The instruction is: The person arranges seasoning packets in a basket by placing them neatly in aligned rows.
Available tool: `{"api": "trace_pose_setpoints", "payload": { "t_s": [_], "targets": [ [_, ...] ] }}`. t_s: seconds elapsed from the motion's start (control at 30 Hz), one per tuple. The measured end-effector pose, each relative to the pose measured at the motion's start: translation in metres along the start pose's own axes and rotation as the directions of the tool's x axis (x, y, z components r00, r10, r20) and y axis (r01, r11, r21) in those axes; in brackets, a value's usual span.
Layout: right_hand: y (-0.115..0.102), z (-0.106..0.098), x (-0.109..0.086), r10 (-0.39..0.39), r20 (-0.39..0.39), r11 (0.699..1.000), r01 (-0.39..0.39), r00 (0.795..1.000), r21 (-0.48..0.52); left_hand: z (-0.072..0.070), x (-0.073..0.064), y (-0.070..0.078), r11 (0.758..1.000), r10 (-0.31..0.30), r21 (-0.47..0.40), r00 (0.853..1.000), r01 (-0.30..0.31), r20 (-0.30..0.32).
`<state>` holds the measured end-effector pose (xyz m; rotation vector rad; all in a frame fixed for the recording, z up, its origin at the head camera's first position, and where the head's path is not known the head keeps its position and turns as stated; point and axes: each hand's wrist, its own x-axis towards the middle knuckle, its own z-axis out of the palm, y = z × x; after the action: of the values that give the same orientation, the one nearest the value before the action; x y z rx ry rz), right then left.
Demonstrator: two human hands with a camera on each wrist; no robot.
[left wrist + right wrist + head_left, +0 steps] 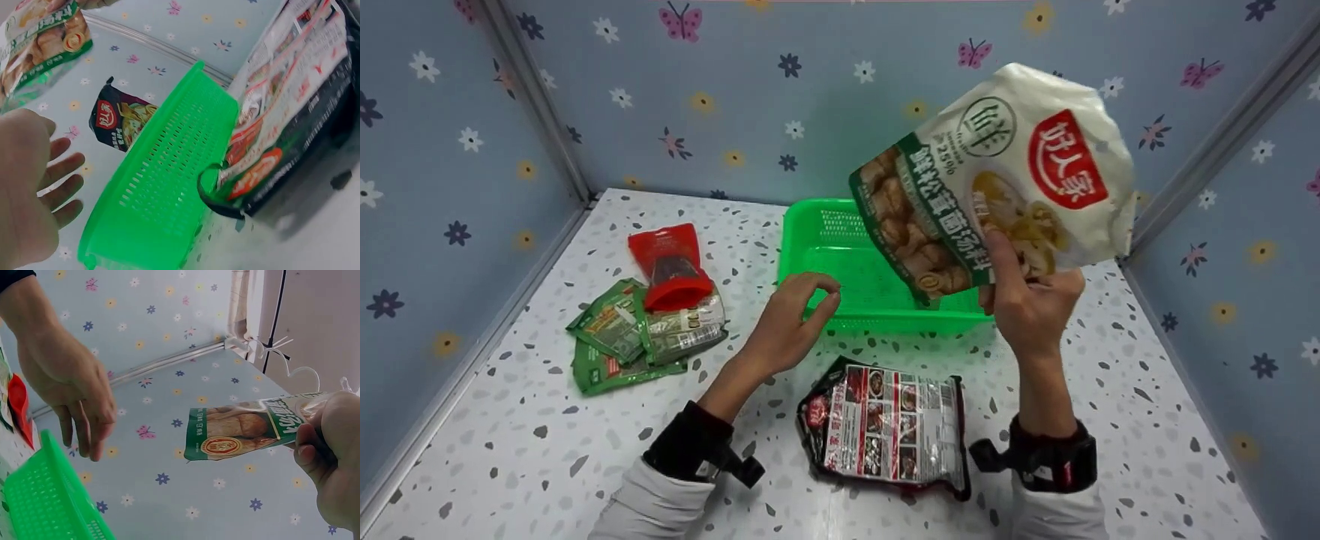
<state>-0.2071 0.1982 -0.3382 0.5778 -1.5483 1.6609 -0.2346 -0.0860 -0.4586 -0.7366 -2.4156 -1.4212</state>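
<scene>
My right hand grips a white and green mushroom soup seasoning packet by its lower edge, thumb across the printed front. The packet is tilted in the air over the right part of a green plastic basket. In the right wrist view the same packet is seen nearly edge-on. My left hand is raised at the basket's front left corner, fingers loosely bent around nothing. On the table in front of the basket lies a black and red packet, its back label facing up.
At the left, a red packet rests on several green seasoning packets. A dark packet shows beyond the basket in the left wrist view. Flower-patterned panels enclose the white speckled table at the back and both sides.
</scene>
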Motion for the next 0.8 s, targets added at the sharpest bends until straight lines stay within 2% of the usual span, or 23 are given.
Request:
{"api": "trace_pose_setpoints", "payload": {
  "t_s": [0.07, 0.13, 0.23, 0.37, 0.53, 0.67, 0.8],
  "targets": [
    [-0.003, -0.005, 0.005, -0.024, -0.076, 1.0, 0.025, 0.997, 0.003, 0.001, 0.0, -0.006, 0.991, 0.061, 0.115, 0.998, -0.062, 0.009],
    [-0.005, -0.01, 0.011, -0.058, -0.14, 0.998, 0.058, 0.988, -0.004, 0.003, 0.0, -0.011, 0.973, 0.103, 0.206, 0.994, -0.106, 0.024],
    [-0.008, -0.019, 0.018, -0.094, -0.219, 0.995, 0.088, 0.971, -0.04, 0.005, -0.002, -0.02, 0.936, 0.131, 0.323, 0.99, -0.138, 0.045],
    [-0.01, -0.029, 0.024, -0.107, -0.31, 0.991, 0.077, 0.945, -0.107, 0.008, -0.003, -0.029, 0.885, 0.142, 0.435, 0.986, -0.164, 0.083],
    [-0.01, -0.038, 0.029, -0.102, -0.394, 0.986, 0.04, 0.913, -0.162, 0.011, -0.004, -0.034, 0.831, 0.18, 0.511, 0.976, -0.217, 0.123],
    [-0.008, -0.043, 0.032, -0.081, -0.443, 0.987, 0.01, 0.893, -0.159, 0.013, -0.004, -0.036, 0.807, 0.192, 0.544, 0.973, -0.23, 0.127],
    [-0.004, -0.049, 0.034, -0.052, -0.484, 0.984, -0.036, 0.874, -0.172, 0.014, -0.004, -0.036, 0.794, 0.181, 0.565, 0.974, -0.225, 0.133]
  ]
}}
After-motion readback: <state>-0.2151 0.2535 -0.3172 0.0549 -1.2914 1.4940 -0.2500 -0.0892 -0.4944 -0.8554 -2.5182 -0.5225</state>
